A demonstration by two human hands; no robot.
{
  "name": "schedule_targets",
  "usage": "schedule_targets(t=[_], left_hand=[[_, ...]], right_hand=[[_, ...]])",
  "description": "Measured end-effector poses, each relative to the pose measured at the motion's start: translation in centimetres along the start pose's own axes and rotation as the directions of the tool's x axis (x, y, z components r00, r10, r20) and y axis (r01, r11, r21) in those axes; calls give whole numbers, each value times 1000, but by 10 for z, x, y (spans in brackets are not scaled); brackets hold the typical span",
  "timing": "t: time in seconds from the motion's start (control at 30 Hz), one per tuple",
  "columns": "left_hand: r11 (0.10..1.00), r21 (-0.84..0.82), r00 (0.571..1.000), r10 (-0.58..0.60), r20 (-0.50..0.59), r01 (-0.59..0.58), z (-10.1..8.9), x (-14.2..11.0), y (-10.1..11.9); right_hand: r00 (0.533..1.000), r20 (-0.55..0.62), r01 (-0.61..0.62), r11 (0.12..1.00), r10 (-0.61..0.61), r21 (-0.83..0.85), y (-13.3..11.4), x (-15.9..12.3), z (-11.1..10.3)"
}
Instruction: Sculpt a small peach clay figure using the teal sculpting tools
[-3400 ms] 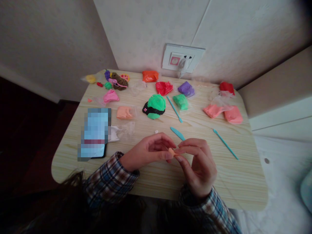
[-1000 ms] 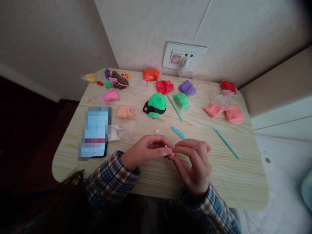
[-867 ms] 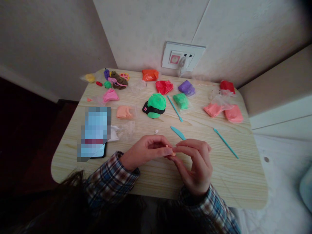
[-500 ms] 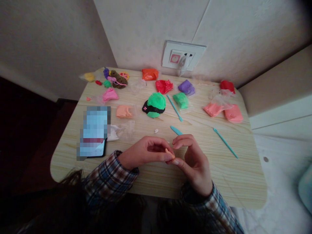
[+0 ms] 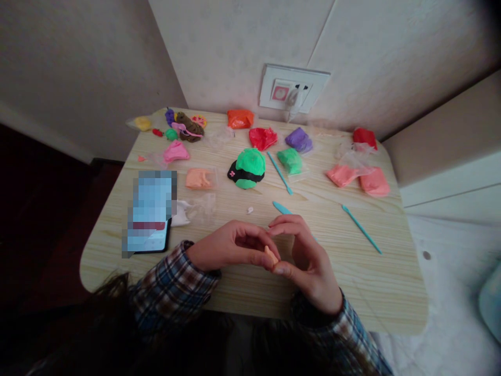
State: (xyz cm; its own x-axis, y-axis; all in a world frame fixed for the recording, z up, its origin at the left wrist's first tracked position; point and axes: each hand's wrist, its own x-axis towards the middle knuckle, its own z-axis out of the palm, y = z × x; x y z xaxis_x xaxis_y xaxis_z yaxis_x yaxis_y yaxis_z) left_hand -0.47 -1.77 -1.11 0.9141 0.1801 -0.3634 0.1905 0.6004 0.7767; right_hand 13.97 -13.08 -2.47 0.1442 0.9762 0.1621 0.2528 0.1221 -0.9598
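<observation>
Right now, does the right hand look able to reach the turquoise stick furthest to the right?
Probably yes: nothing visible lies between the right hand and the turquoise stick, though that hand's thumb seems to touch the small peach clay piece.

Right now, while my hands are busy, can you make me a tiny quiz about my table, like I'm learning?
1. True or false: the phone lies to the left of the green-and-black cap.
2. What do the left hand and right hand both touch?
A) a purple packet
B) a small peach lump
C) an orange packet
3. Fill in: the little decoration on the black brim is ____.

Key: 1 true; 2 B; 3 pink.
</observation>
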Motion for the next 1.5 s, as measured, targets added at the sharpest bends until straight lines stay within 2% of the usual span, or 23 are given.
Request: schedule_targets(t=[0.23, 0.47, 0.83, 0.97, 1.23, 1.37, 1.5], left_hand=[[999, -46, 997, 27, 76, -23, 2, 1, -1], [999, -2, 998, 55, 34, -55, 1, 3, -2], [998, 11, 997, 67, 30, -68, 1, 5, -3], [999, 34, 1000, 28, -5, -27, 2, 4, -3], [999, -30, 999, 40, -18, -40, 4, 3, -2], [993, -67, 992, 87, -88, -93, 2, 5, -3], [989, -84, 984, 110, -137, -122, 1, 4, -5]], right_hand=[[997, 45, 65, 992, -60, -106, -4, 0, 0], [993, -38, 103, 973, -113, -205, -4, -2, 0], [992, -40, 109, 972, -120, -209, -4, -2, 0], [991, -58, 105, 971, -120, -213, -5, -2, 1], [990, -64, 108, 974, -123, -198, -5, -2, 2], [971, -149, 136, 945, -187, -299, -3, -4, 2], [920, -241, 193, 893, -309, -406, -3, -6, 3]])
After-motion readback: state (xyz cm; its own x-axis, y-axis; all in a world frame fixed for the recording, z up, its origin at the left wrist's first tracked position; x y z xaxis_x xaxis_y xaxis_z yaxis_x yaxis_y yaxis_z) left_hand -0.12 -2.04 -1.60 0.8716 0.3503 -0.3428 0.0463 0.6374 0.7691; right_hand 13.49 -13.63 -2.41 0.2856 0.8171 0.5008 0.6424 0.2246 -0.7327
